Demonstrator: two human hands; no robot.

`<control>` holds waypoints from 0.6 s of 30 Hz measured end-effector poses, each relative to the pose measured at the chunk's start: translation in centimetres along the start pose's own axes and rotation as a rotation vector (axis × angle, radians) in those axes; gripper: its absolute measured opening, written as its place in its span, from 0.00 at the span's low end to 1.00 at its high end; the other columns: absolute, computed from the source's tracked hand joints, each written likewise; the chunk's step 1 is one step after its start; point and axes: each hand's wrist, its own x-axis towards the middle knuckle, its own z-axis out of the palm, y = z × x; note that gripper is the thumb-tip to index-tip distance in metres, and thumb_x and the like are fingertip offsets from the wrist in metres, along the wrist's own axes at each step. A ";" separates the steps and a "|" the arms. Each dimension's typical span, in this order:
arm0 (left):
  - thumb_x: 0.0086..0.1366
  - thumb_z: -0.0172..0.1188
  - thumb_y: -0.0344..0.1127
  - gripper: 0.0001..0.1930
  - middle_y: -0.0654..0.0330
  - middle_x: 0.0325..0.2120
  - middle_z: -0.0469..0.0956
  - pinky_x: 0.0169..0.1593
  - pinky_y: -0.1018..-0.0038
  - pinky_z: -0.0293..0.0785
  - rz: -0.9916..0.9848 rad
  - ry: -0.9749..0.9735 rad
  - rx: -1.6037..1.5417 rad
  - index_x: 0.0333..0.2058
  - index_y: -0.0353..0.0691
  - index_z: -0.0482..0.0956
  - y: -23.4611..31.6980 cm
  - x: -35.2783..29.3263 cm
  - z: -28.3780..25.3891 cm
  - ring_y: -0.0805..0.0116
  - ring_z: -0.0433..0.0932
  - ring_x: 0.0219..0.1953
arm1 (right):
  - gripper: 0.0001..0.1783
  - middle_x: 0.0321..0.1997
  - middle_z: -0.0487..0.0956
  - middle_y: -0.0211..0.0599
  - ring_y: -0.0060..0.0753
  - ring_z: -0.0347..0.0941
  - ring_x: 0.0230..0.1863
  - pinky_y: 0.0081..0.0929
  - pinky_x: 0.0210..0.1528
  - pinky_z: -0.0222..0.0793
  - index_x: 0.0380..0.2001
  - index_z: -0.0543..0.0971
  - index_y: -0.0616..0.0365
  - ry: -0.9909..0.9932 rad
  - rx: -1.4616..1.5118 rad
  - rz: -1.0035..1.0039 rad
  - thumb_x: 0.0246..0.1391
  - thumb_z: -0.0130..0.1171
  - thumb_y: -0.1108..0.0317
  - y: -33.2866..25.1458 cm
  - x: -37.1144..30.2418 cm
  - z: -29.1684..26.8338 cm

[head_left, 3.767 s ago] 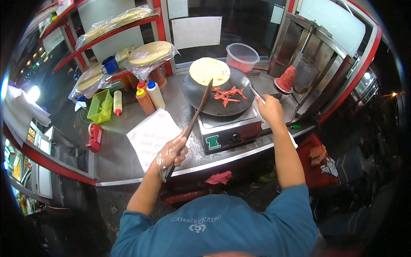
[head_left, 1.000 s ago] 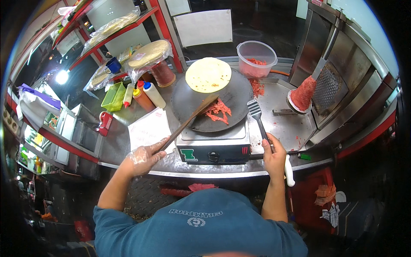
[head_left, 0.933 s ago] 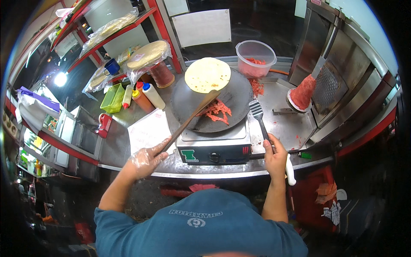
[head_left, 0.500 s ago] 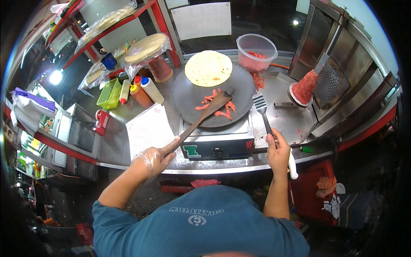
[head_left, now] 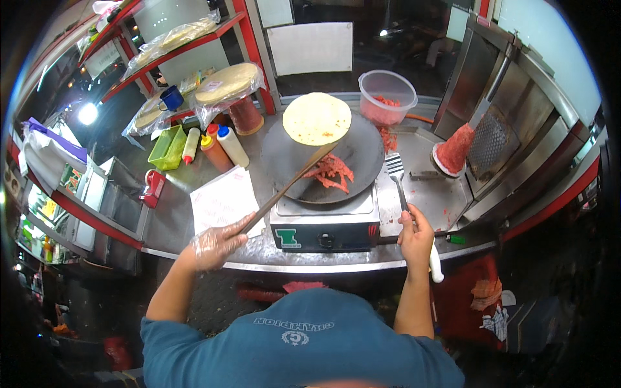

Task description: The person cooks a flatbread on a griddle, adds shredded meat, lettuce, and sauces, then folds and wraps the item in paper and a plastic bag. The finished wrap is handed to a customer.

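Observation:
My left hand [head_left: 218, 248], in a clear plastic glove, is closed around the handle of a long wooden spatula [head_left: 284, 187]. The spatula is turned on its edge, its blade over the dark round griddle [head_left: 365, 145], beside a loose heap of red meat strips [head_left: 335, 173]. A round flatbread [head_left: 317, 119] with brown spots lies on the griddle's far side. Bare, my right hand [head_left: 417, 238] grips a slotted metal turner [head_left: 400, 184]; its slotted head points away from me, to the right of the griddle. A white handle end [head_left: 435, 266] sticks out below that hand.
The griddle rests on a boxy stove [head_left: 323, 234]. Behind it stands a clear tub [head_left: 388, 97] of red meat. A meat cone [head_left: 455, 150] is on the right. Leftward are squeeze bottles [head_left: 233, 147], a green basket [head_left: 167, 147], papers [head_left: 223, 200] and wrapped flatbreads [head_left: 226, 84].
The meat strips have been drawn closer together toward the right. The wooden spatula has turned from flat to edge-on, and my left hand has shifted slightly left and nearer. My right hand still holds the turner.

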 end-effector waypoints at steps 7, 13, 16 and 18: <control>0.76 0.51 0.54 0.31 0.46 0.23 0.79 0.38 0.54 0.76 -0.073 0.000 0.242 0.74 0.65 0.58 0.2 -1.2 1.3 0.47 0.82 0.26 | 0.19 0.29 0.81 0.37 0.20 0.72 0.17 0.25 0.20 0.68 0.49 0.82 0.67 -0.265 -0.254 -0.285 0.70 0.57 0.58 -4.4 14.3 2.1; 0.78 0.52 0.48 0.32 0.65 0.21 0.68 0.20 0.75 0.66 -0.003 -0.093 -0.617 0.75 0.52 0.57 -1.9 -1.3 2.1 0.77 0.66 0.14 | 0.23 0.23 0.82 0.45 0.33 0.75 0.17 0.35 0.22 0.71 0.29 0.82 0.66 -0.485 -0.600 0.081 0.63 0.64 0.53 -7.4 26.4 11.9; 0.79 0.52 0.47 0.33 0.67 0.19 0.66 0.17 0.78 0.57 0.168 0.003 -0.866 0.76 0.43 0.55 -3.8 -2.7 3.8 0.80 0.59 0.12 | 0.19 0.30 0.85 0.48 0.46 0.83 0.31 0.45 0.37 0.77 0.38 0.86 0.61 -0.294 -0.820 -0.559 0.59 0.68 0.54 -6.8 29.1 15.0; 0.79 0.51 0.45 0.32 0.66 0.19 0.65 0.17 0.79 0.58 0.143 0.083 -0.978 0.76 0.44 0.55 -4.6 -5.6 4.3 0.80 0.59 0.12 | 0.19 0.36 0.86 0.44 0.53 0.82 0.41 0.49 0.45 0.75 0.46 0.87 0.52 -0.291 -0.859 -0.737 0.56 0.69 0.55 -12.6 27.2 16.1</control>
